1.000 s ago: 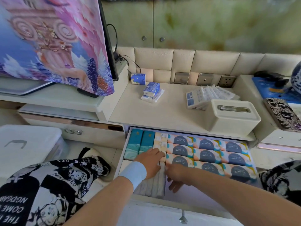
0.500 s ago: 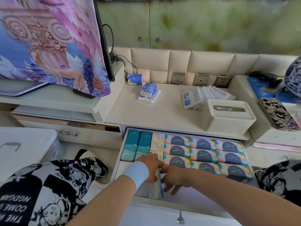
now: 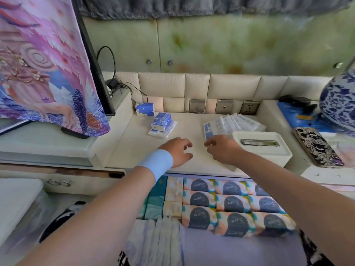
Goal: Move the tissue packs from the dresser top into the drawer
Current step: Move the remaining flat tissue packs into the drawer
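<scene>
The fanned tissue packs lie on the tabletop, just beyond my right hand and beside the white tissue box. I judge them light, soft and slick-wrapped, best pinched across the narrow sides. That hand and my left hand hover empty, fingers loosely curled. The open drawer below is part-filled, and a padded wall stands behind.

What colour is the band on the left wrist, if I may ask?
The wristband is light blue, head view.
</scene>
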`<state>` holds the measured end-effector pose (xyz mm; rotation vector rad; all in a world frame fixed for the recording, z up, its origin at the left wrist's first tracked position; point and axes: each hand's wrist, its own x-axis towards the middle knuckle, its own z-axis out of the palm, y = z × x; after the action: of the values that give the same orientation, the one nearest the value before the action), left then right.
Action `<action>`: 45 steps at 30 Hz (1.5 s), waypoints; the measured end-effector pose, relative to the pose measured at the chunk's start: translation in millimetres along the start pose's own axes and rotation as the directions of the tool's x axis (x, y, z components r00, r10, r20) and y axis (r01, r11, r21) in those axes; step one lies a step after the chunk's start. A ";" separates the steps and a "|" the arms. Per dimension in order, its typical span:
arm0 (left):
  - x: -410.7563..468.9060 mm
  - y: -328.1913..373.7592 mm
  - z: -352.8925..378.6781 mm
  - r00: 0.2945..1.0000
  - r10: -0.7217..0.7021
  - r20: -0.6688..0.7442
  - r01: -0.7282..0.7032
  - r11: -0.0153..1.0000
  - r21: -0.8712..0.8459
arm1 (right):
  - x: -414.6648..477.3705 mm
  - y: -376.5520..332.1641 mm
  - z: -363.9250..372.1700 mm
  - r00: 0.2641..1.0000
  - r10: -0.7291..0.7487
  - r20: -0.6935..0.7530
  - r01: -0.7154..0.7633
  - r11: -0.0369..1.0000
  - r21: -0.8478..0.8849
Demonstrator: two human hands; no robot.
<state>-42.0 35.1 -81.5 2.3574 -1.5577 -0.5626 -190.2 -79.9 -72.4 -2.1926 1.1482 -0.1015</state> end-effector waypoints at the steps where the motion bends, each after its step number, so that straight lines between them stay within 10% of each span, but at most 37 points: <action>1: 9.7 1.1 -3.1 1.000 0.002 -0.004 -0.002 1.000 -0.009 | 7.8 2.3 -9.9 0.999 -0.001 -0.052 -0.002 0.999 -0.045; 10: 111.4 8.3 13.3 1.000 -0.016 -0.019 0.013 0.988 -0.154 | 108.4 41.0 -51.8 0.974 0.081 -0.211 -0.179 0.844 -0.505; 16: 167.3 19.8 37.8 1.000 -0.001 -0.018 -0.002 0.980 -0.198 | 167.7 63.3 -57.2 0.913 0.374 -0.165 -0.407 0.803 -0.436; 23: 205.3 10.6 53.3 0.999 -0.002 -0.039 -0.005 0.984 -0.177 | 188.5 42.2 -32.6 0.985 0.151 0.085 -0.085 0.847 -0.525; 31: 204.8 -11.0 46.6 0.991 -0.132 -0.033 0.123 0.974 -0.189 | 201.1 29.1 2.5 0.952 0.306 0.021 -0.294 0.931 -0.216; 45: 113.1 -11.2 19.5 0.960 -0.216 0.179 0.277 0.835 -0.475 | 116.8 -2.0 34.9 0.974 0.223 -0.038 -0.218 0.970 0.111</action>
<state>-2.1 -64.7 -123.4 2.1499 -0.9833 -1.0400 -105.0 -149.8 -124.4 -1.9659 1.3747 -0.1198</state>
